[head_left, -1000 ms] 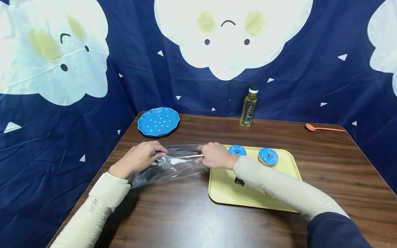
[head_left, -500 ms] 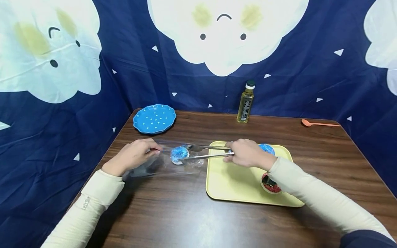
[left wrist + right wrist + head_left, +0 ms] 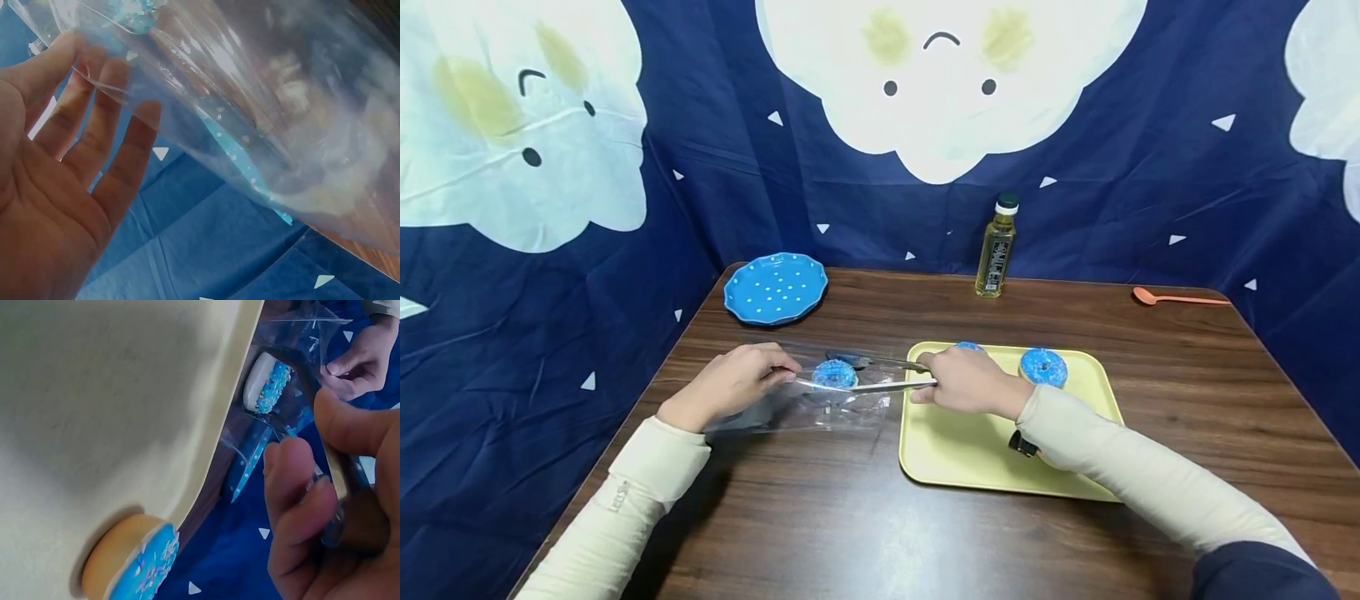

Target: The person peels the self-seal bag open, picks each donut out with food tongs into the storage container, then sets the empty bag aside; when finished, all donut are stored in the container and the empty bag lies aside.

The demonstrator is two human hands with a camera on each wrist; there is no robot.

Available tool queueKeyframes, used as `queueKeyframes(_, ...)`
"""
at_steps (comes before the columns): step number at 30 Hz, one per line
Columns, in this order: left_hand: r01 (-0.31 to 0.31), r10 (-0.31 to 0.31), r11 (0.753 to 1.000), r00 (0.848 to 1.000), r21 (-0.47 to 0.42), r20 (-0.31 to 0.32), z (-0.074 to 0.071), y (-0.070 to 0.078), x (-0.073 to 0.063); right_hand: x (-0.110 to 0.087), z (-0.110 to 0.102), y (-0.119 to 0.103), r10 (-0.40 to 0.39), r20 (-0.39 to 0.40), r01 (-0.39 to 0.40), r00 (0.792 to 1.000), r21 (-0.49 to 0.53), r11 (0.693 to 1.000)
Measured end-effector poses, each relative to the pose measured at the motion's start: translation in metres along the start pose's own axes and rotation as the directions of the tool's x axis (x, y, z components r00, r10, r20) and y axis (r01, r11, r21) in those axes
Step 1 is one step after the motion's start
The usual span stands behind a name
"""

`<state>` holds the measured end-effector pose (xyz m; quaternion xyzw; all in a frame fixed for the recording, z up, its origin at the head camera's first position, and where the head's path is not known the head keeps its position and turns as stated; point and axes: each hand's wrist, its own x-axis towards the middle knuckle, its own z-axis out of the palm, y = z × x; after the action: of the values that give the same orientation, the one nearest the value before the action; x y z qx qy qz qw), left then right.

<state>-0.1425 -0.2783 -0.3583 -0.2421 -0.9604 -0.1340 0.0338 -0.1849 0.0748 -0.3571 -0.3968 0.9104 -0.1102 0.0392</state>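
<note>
My left hand (image 3: 737,385) pinches the edge of a clear plastic bag (image 3: 797,417) between thumb and fingertips, left of the tray. In the left wrist view the bag (image 3: 250,94) spreads past the fingers. My right hand (image 3: 966,381) grips metal tongs (image 3: 891,386) over the tray's left part, their arms reaching left into the bag. A doughnut with blue icing and sprinkles (image 3: 833,375) is inside the bag at the tong ends. From the right wrist view, this doughnut (image 3: 269,384) lies between the two spread arms of the tongs.
A yellow tray (image 3: 955,458) holds a blue-iced doughnut (image 3: 1043,367) and another (image 3: 970,346) partly behind my right hand. Further back are a blue dotted plate (image 3: 775,288), an oil bottle (image 3: 996,246) and an orange spoon (image 3: 1180,297). A blue cloth backdrop (image 3: 700,192) borders the table.
My right hand first drew right with the tongs, baring the doughnut in the bag, then came back slightly left. The left hand kept its pinch on the bag.
</note>
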Motion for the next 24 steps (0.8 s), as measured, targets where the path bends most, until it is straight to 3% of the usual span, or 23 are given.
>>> queueKeyframes(8, -0.009, 0.009, 1.000, 1.000, -0.020, -0.005, 0.003, -0.005, -0.003, -0.013, -0.005, 0.005, 0.005, -0.031, -0.005, 1.000, -0.002, 1.000)
queueKeyframes(14, 0.002, -0.001, 1.000, 1.000, -0.026, 0.013, 0.003, -0.006, -0.002, -0.037, -0.016, 0.014, 0.064, -0.046, -0.061, 0.997, 0.067, 0.996)
queueKeyframes(24, 0.015, -0.014, 0.999, 1.000, -0.046, 0.022, 0.005, -0.006, -0.001, -0.083, -0.028, 0.026, 0.147, -0.064, -0.141, 0.987, 0.086, 0.986)
